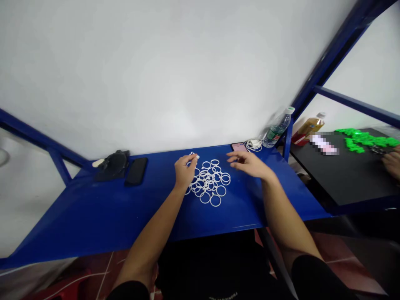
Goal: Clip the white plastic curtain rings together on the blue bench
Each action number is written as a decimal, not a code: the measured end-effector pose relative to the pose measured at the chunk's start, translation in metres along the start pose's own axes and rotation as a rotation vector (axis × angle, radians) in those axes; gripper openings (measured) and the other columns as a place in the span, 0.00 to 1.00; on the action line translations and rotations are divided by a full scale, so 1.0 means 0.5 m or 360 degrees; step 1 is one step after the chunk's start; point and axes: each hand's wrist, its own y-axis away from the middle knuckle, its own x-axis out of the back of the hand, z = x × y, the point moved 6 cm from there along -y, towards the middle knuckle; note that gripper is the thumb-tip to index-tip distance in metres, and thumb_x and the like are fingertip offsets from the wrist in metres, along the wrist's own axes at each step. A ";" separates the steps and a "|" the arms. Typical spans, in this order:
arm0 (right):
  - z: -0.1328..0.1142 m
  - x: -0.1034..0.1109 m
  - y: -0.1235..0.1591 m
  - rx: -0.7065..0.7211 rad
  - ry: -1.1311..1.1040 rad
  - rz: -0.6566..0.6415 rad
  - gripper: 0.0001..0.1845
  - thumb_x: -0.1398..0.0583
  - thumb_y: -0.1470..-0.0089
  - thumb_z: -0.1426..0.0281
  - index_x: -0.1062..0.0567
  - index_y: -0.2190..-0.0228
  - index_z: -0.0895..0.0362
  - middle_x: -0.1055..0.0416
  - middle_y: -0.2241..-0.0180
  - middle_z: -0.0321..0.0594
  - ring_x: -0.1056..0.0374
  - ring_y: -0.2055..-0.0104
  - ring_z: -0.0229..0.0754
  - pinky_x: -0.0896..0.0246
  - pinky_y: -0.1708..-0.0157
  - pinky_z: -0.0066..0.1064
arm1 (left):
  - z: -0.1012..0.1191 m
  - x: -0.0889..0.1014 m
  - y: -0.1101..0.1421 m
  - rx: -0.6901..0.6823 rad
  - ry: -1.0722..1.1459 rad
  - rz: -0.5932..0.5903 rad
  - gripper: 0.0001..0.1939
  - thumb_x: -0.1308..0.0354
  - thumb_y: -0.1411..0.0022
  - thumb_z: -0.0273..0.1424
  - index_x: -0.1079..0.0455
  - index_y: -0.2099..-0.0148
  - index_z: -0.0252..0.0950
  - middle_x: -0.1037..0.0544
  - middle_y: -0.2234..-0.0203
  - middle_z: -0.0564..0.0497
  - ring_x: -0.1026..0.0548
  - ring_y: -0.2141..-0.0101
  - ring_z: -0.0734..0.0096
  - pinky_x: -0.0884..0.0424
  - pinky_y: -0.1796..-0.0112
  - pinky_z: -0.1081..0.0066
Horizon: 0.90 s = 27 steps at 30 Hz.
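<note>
White rings (210,183), some apparently bearing a small knob at the edge, lie flat in a loose, overlapping heap on the blue table (150,208), between the two hands and nearer the left one. This central placing presumably keeps the whole heap within short reach from either side. The left hand (184,170) is poised at the heap's left edge, thumb and forefinger brought together on a small white piece (197,157); whether this piece is loose or belongs to a ring is too small to tell. A fingertip pinch suits so slight an object and probably holds the palm off the heap. The right hand (248,163) hangs to the right of the heap, fingers apart and gently curved, with nothing visible in the grasp; its height above the surface cannot be judged. Other items lie toward the rear and sides, perhaps so that they do not crowd the rings: a black oblong case (136,171) and a dark bag (114,166) at left, a phone (238,146) beside a coiled white cable (252,146) at the back, and a clear bottle (276,131) close to the blue post (288,141). On the adjoining black table (331,179), another person's hand (393,163) appears near green pieces (354,143)
</note>
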 end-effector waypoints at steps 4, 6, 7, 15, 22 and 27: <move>-0.071 -0.096 -0.027 0.0163 -0.0315 0.0221 0.16 0.38 0.36 0.62 0.20 0.49 0.53 0.17 0.59 0.42 0.24 0.67 0.40 0.27 0.66 0.31 | 0.074 -0.065 0.030 -0.0208 0.0062 -0.0044 0.08 0.38 0.31 0.38 0.18 0.59 0.44 0.14 0.62 0.50 0.18 0.59 0.60 0.26 0.49 0.52; -0.087 -0.127 -0.028 0.0233 -0.0259 0.0283 0.12 0.39 0.34 0.64 0.18 0.54 0.53 0.17 0.61 0.41 0.22 0.63 0.42 0.26 0.61 0.33 | 0.074 -0.084 0.042 -0.0188 0.0069 -0.0026 0.08 0.38 0.31 0.37 0.18 0.58 0.44 0.14 0.62 0.49 0.18 0.60 0.59 0.25 0.50 0.52; -0.088 -0.135 -0.025 0.0253 -0.0221 0.0323 0.11 0.39 0.34 0.65 0.17 0.56 0.53 0.17 0.62 0.41 0.21 0.62 0.43 0.27 0.60 0.34 | 0.070 -0.091 0.047 -0.0183 0.0087 -0.0058 0.08 0.38 0.31 0.36 0.18 0.58 0.44 0.14 0.62 0.49 0.17 0.60 0.60 0.25 0.51 0.52; -0.068 -0.155 -0.004 0.0229 -0.0147 0.0435 0.09 0.38 0.35 0.65 0.18 0.58 0.52 0.18 0.63 0.41 0.22 0.64 0.44 0.27 0.62 0.34 | 0.044 -0.090 0.057 -0.0131 0.0250 -0.0271 0.06 0.37 0.33 0.36 0.20 0.60 0.41 0.15 0.63 0.49 0.18 0.61 0.62 0.22 0.55 0.59; -0.084 -0.156 0.002 0.0138 -0.0341 0.0365 0.10 0.40 0.34 0.63 0.21 0.62 0.54 0.24 0.73 0.37 0.28 0.72 0.41 0.33 0.69 0.31 | 0.042 -0.091 0.067 0.0104 0.0481 -0.0336 0.06 0.36 0.35 0.36 0.21 0.60 0.39 0.16 0.65 0.49 0.19 0.62 0.64 0.23 0.56 0.64; -0.081 -0.162 0.006 0.0073 -0.0595 0.0321 0.12 0.40 0.34 0.60 0.23 0.62 0.55 0.24 0.73 0.37 0.29 0.72 0.40 0.34 0.69 0.31 | 0.019 -0.121 0.074 0.0344 0.0882 -0.0573 0.13 0.34 0.37 0.41 0.23 0.60 0.36 0.18 0.68 0.50 0.21 0.67 0.69 0.25 0.62 0.69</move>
